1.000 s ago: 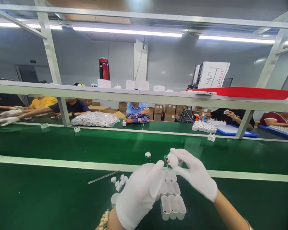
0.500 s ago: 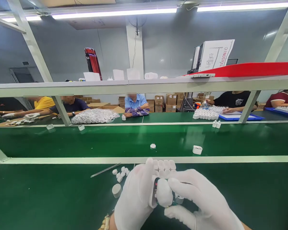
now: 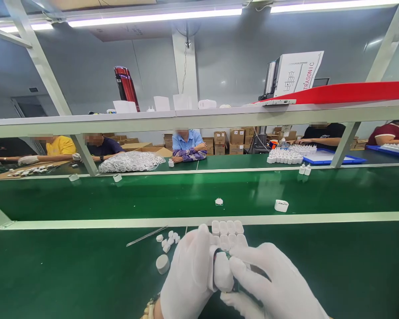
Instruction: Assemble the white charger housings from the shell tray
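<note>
My left hand [image 3: 191,270], in a white glove, is wrapped round a white oval housing [image 3: 212,268] whose open end faces right. Gloved too, my right hand [image 3: 269,279] pinches a rounded white piece [image 3: 223,272] with a green board edge beside it. That piece sits partly inside the housing's opening. Just behind the hands stand rows of white housings [image 3: 231,227]. To the left lie several small white pieces [image 3: 170,239], a round white cap [image 3: 162,264] and a thin clear strip [image 3: 146,236].
Beyond a pale rail [image 3: 119,223], a green belt [image 3: 173,190] carries a white oval part [image 3: 281,205], a small white piece [image 3: 219,201] and paired bottles [image 3: 305,169]. A shelf [image 3: 136,117] spans above. People sit across, near a bag of white parts [image 3: 131,161].
The white piece has gone further left into the housing, and my right hand has moved with it. Parts on the belt have shifted right. A co-worker's hands at far left have moved.
</note>
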### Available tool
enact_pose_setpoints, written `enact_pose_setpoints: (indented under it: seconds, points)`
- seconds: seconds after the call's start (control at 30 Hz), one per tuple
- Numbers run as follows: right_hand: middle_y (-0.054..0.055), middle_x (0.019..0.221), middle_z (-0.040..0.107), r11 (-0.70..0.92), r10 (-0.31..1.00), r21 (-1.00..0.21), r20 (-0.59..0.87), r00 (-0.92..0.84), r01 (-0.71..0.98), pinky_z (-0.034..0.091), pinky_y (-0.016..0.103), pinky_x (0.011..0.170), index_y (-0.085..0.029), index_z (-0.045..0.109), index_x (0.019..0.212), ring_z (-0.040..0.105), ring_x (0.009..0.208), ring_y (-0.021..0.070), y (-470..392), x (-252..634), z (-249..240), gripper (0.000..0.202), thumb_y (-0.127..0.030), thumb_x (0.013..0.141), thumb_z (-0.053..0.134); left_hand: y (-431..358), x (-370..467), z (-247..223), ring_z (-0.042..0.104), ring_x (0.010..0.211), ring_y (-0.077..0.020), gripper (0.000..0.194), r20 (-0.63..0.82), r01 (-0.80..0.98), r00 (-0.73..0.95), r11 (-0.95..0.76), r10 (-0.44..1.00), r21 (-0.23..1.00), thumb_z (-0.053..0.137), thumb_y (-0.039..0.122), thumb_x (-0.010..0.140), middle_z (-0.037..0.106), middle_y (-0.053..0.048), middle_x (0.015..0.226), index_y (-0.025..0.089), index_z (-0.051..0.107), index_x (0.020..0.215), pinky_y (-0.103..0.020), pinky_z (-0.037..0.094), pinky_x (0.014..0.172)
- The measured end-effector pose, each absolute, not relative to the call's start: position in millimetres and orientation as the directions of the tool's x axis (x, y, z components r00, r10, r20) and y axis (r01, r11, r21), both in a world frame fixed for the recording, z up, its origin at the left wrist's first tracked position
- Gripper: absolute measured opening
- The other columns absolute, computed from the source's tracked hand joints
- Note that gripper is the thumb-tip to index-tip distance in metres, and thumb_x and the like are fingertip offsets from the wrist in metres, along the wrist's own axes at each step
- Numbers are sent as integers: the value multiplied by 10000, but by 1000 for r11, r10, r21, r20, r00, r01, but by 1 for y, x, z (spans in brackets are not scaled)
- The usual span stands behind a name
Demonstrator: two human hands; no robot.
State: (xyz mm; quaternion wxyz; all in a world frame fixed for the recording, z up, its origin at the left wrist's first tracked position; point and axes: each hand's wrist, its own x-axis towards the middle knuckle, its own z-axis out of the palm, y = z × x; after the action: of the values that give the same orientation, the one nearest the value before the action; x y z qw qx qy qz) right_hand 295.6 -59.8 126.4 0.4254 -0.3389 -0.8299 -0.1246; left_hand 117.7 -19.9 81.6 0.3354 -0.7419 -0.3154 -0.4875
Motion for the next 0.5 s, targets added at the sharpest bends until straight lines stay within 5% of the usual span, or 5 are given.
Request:
enact_pose_setpoints:
  seconds: [0.23,0.5]
  points:
    - [4,798,682,686,525,-26,710,-469,727,325,264,492,-245,619,881,560,613,146,-65,301,114,103,-339,919,599,-21,120,81,628,767,-198,671,943,835,299,-520,148,-183,437,195,1024,632,-98,811,-16,73,1546,-339,577,684]
    - [50,827,700,697,520,-40,715,-467,716,436,295,534,-210,650,877,595,630,187,-58,286,118,395,-418,1028,352,-20,122,72,657,726,-192,668,935,776,222,-631,276,2,446,204,1013,662,-66,863,144,76,1566,-341,605,633]
